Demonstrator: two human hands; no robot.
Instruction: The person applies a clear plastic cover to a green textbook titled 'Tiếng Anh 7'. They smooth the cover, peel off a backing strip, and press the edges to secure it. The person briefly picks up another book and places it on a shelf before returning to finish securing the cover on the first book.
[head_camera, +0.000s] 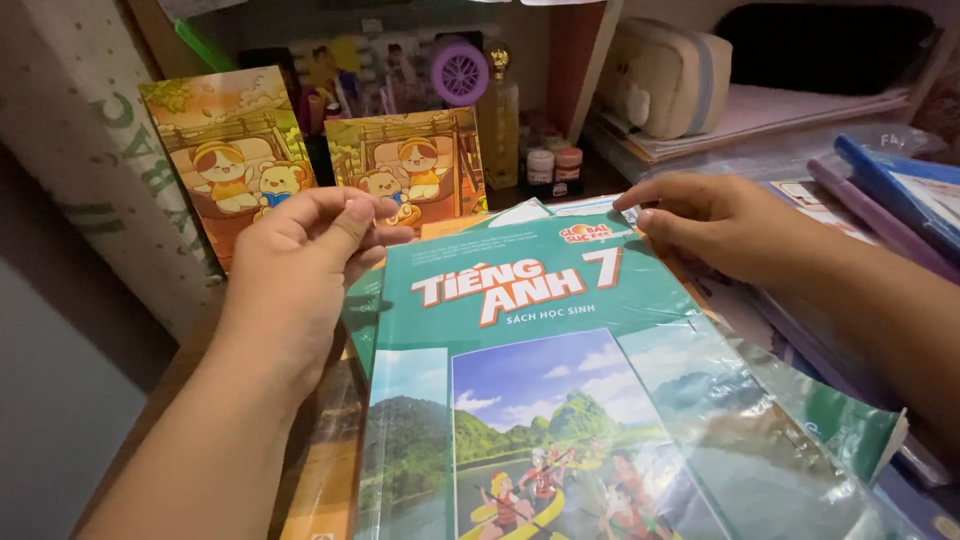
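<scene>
A teal softcover schoolbook with a river-rafting picture on its cover (540, 400) lies flat on a crowded desk, gripped at its two upper corners. The left hand (295, 275) pinches the top-left corner, thumb pressed over curled fingers, apparently steadying that edge. The right hand (725, 225) rests on the top-right corner, forefinger stretched along the top edge, its other fingers loosely bent; whether it truly grips cannot be told. A loose clear plastic book sleeve (760, 420) drapes over the right side of the cover. Two orange cartoon picture cards (300, 160) stand propped behind, beside a purple round mini fan (459, 72).
</scene>
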